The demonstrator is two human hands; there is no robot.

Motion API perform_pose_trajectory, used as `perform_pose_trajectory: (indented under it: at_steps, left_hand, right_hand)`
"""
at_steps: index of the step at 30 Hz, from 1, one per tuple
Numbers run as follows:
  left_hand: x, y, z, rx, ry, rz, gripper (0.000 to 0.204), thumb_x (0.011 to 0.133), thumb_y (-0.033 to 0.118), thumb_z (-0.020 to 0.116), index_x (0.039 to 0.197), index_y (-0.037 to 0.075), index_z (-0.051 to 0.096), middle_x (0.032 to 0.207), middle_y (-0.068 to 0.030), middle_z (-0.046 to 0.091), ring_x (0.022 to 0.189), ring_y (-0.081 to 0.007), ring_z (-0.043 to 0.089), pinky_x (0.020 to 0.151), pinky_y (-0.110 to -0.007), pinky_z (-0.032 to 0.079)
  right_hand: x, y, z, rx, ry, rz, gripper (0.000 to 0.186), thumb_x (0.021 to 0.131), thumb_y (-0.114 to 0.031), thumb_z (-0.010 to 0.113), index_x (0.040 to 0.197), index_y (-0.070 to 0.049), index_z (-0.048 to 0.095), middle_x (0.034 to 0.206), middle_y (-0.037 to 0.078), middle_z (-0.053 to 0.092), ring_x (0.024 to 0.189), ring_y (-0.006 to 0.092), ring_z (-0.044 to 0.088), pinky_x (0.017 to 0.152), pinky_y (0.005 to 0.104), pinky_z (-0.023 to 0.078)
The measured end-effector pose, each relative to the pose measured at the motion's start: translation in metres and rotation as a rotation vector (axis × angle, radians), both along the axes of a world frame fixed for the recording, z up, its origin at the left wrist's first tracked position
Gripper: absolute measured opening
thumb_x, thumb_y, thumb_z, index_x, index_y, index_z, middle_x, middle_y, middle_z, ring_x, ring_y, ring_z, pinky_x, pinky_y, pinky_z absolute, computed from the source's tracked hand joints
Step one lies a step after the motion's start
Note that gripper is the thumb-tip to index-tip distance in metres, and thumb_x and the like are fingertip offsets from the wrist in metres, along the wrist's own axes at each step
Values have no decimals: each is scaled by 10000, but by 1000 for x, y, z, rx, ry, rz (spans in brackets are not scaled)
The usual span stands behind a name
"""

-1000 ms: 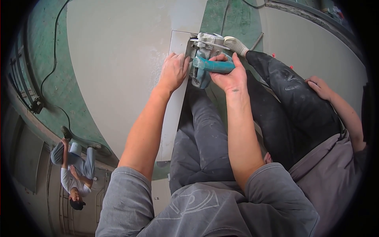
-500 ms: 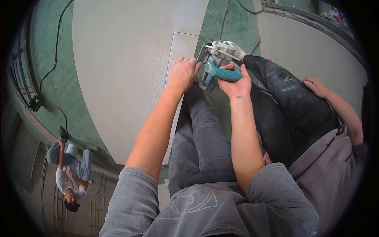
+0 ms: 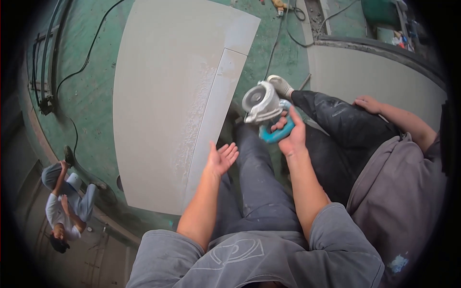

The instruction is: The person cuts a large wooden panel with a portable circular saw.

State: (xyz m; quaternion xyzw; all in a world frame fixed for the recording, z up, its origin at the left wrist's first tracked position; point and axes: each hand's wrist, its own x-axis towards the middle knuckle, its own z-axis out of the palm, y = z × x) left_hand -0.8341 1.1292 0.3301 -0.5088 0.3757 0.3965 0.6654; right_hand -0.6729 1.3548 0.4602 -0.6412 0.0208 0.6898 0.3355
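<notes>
The fingers of your right hand point(image 3: 295, 138) grip a dust-whitened circular saw point(image 3: 263, 102) by its teal handle point(image 3: 279, 135), beside the pale slab's point(image 3: 161, 96) right edge; your left hand's point(image 3: 222, 160) fingers are open.

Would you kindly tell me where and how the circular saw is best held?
Probably by the teal handle, from the near right, as the right hand holds it: its curved bar suits a wrapped grip, while the round grey disc of the circular saw sits at the far left.
</notes>
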Motion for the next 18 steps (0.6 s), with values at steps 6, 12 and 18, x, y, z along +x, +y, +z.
perform_pose_trajectory:
  at_steps: [6, 12, 18]
  left_hand:
    - [33, -91, -96, -530, 69, 680, 1143, 844, 904, 415, 1584, 44, 279, 1574, -265, 397, 1435, -431, 439, 1141, -659, 383]
    - [16, -223, -253, -397, 555, 1192, 1026, 893, 912, 147, 1624, 205, 282, 1686, -43, 295, 1483, -367, 398, 1153, -611, 391]
    - [52, -321, -256, -685, 650, 1148, 836, 965, 820, 129, 1645, 350, 9, 1726, 70, 98, 1533, -284, 324, 1224, -545, 333]
  right_hand:
    - [-3, -103, -59, 77, -221, 395, 285, 1008, -320, 666, 949, -48, 608, 639, 2, 506, 500, 108, 469, 556, 295, 462]
    - [-25, -238, -162, 162, -266, 744, 283, 990, -296, 695, 927, -31, 619, 601, 15, 505, 448, 109, 439, 469, 264, 412]
    - [10, -360, -186, 179, -287, 864, 292, 978, -301, 710, 909, -30, 622, 585, 20, 503, 428, 110, 426, 440, 255, 388]
